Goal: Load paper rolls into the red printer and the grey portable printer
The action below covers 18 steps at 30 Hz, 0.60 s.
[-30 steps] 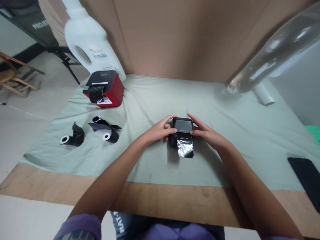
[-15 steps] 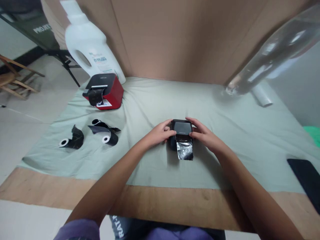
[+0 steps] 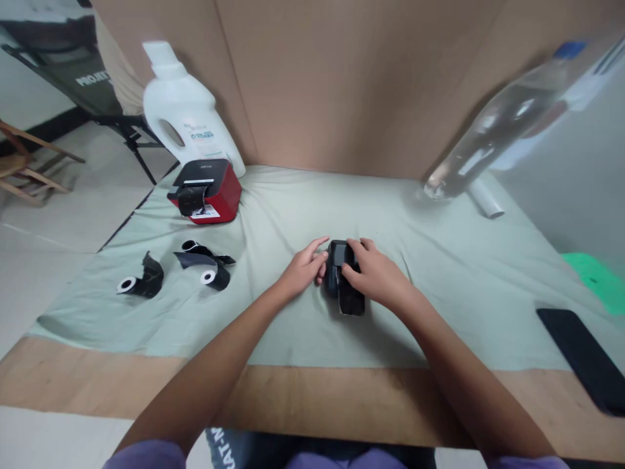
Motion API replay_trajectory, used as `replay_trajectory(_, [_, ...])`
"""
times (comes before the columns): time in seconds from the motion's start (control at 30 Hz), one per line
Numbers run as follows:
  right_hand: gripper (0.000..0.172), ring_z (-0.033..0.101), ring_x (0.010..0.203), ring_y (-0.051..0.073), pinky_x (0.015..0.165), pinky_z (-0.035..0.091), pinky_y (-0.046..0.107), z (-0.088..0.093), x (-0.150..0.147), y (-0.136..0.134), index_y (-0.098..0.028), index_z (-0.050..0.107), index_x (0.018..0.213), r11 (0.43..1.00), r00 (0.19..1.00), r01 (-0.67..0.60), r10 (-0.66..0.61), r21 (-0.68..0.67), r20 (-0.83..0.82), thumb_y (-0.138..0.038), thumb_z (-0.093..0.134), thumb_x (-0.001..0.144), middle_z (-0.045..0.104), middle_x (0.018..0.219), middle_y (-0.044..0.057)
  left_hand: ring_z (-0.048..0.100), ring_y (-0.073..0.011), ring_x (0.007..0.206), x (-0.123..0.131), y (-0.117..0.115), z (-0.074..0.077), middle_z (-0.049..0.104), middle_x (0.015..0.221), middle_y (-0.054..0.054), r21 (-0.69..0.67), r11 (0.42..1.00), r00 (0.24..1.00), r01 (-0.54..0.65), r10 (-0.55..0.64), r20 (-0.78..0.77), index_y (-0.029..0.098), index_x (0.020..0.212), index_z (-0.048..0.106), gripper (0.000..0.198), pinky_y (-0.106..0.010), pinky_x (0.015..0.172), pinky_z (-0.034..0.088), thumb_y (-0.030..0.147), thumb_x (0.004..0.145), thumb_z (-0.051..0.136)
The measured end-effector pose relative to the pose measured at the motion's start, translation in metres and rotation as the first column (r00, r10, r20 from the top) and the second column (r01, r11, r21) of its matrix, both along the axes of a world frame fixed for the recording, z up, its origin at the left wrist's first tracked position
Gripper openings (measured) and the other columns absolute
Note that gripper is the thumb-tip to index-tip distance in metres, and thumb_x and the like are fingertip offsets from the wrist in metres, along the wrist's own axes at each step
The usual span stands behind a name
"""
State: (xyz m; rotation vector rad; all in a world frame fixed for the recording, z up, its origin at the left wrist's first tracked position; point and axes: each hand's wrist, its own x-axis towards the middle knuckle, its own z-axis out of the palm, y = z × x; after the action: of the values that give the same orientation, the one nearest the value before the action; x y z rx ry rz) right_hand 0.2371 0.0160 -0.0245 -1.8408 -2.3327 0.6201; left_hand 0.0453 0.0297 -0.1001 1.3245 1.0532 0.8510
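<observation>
A small black handheld printer [image 3: 333,281] with a dark screen rests on the pale green cloth in the middle. From its front hangs a black strip of paper [image 3: 351,303]. My right hand [image 3: 375,268] is closed over the printer's right side, its thumb across the front and fingers at the far edge. On the left, my left hand [image 3: 303,270] has its index finger stretched out and thumb apart, close beside the printer and holding nothing; whether a fingertip touches it I cannot tell. Part of the screen is covered by my right hand.
Black paper rolls [image 3: 146,280] lie at the left. Behind them stand a red and black printer [image 3: 225,195] and a white jug [image 3: 193,124]. To the right are a clear bottle [image 3: 493,130], a white tube [image 3: 486,197] and a black phone [image 3: 581,358]. Cardboard [image 3: 332,85] rises behind.
My left hand has let go of the handheld printer and shifted slightly left. My right hand has moved left over its top and front. The view has tilted up a little.
</observation>
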Motion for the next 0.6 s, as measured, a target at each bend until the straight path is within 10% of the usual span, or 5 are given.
replay_trajectory(0.17, [0.076,0.065,0.111,0.045,0.085,0.052,0.051,0.002,-0.041,-0.004,-0.018,0.04,0.153,0.994,0.971,0.106,-0.101,-0.012,0.217,-0.057,0.055,0.089,0.029,0.161,0.028,0.052,-0.0102,0.052,0.003,-0.001,-0.006,0.057,0.067,0.004,0.039,0.995,0.995,-0.096,0.095,0.023,0.019,0.155,0.038,0.058,-0.023,0.055,0.044,0.034,0.1,0.044])
replay_trajectory(0.33, [0.062,0.066,0.101,0.04,0.077,0.052,0.046,-0.006,-0.046,-0.008,-0.019,0.05,0.138,0.984,0.973,0.122,-0.145,0.132,0.179,-0.055,0.056,0.088,0.048,0.14,0.024,0.053,-0.0104,0.055,0.002,0.0,-0.006,0.06,0.07,0.003,0.059,0.994,0.995,-0.096,0.097,-0.014,0.02,0.154,0.041,0.058,-0.023,0.057,0.045,0.035,0.098,0.046])
replay_trajectory(0.6, [0.067,0.063,0.099,0.029,0.089,0.051,0.044,0.006,0.155,0.057,-0.021,0.052,0.129,0.892,0.919,0.386,-0.393,0.234,-0.018,-0.049,0.075,0.073,0.043,0.131,0.017,0.058,-0.0113,0.057,0.002,-0.001,-0.012,0.06,0.07,0.005,0.042,0.998,0.999,-0.053,0.052,0.004,0.018,0.152,0.041,0.057,-0.026,0.063,0.049,0.032,0.097,0.047])
